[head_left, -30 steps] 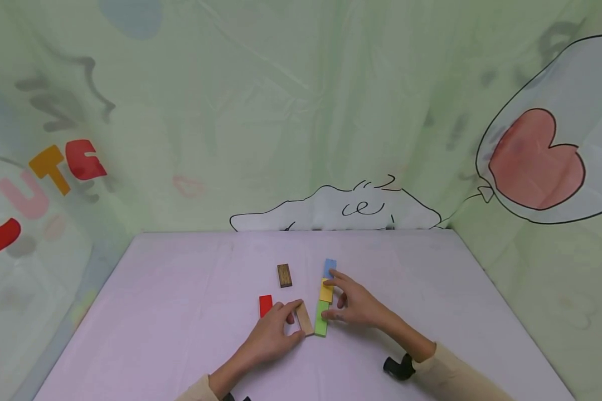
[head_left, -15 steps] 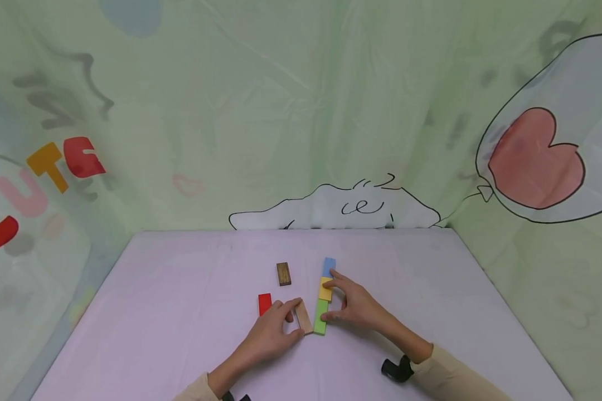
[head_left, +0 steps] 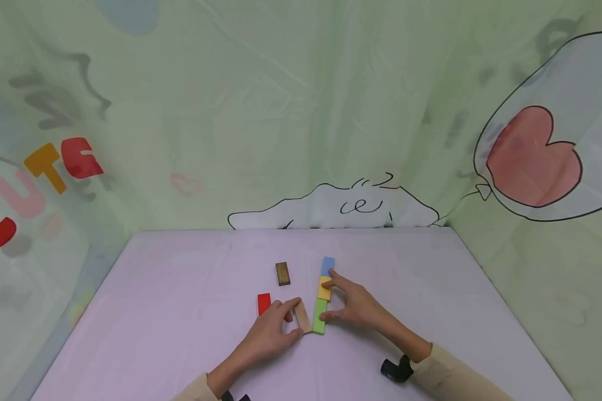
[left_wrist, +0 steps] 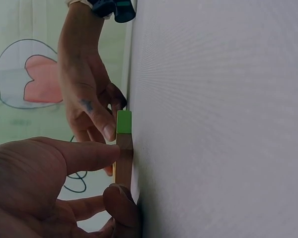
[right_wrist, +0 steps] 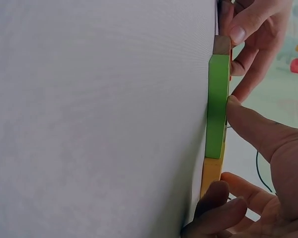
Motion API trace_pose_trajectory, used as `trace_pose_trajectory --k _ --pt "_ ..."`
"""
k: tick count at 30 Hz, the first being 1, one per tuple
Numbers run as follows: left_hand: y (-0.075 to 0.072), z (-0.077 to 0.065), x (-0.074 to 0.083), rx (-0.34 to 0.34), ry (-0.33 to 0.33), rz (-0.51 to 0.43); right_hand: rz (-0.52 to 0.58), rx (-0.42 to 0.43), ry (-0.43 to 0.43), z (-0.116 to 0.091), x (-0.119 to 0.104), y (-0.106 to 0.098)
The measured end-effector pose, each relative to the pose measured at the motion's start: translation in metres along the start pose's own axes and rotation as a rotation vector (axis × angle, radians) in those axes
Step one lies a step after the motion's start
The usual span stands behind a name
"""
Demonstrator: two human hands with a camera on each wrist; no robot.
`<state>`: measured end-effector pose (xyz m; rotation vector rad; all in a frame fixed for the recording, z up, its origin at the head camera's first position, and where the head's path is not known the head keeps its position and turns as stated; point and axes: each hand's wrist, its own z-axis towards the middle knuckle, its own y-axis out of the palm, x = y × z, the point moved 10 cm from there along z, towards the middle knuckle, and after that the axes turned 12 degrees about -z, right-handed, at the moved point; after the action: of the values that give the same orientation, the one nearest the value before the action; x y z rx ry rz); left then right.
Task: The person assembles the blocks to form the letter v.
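Observation:
My left hand (head_left: pixel 270 333) pinches a plain wooden block (head_left: pixel 303 316) lengthwise, thumb at its near end and a finger at its far end. The block lies at a slant, its near end against the green block (head_left: pixel 319 317). Green, yellow (head_left: pixel 324 291) and blue (head_left: pixel 328 265) blocks form a line end to end, running away from me. Beside that line is my right hand (head_left: pixel 357 304), fingers spread. Its thumb touches the green block's upper edge in the right wrist view, while other fingertips rest at the yellow and blue blocks.
A red block (head_left: pixel 263 301) lies just beyond my left hand, partly covered by it. Farther back is a dark brown block (head_left: pixel 282 273). All lie on a pale cloth-covered table (head_left: pixel 180 289), with printed fabric walls (head_left: pixel 261 111) at its back and sides.
The whole view has shifted very slightly. Both hands and the blocks keep their places relative to each other.

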<state>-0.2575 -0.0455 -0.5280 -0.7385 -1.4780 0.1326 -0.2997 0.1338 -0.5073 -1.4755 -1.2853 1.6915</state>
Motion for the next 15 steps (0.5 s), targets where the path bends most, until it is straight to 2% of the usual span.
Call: trace_pose_trajectory --k 15 --pt "0.0023 0.0010 -0.0042 -0.018 -0.016 0.010 0.009 0.003 0.013 0.0012 0.0040 0.0031"
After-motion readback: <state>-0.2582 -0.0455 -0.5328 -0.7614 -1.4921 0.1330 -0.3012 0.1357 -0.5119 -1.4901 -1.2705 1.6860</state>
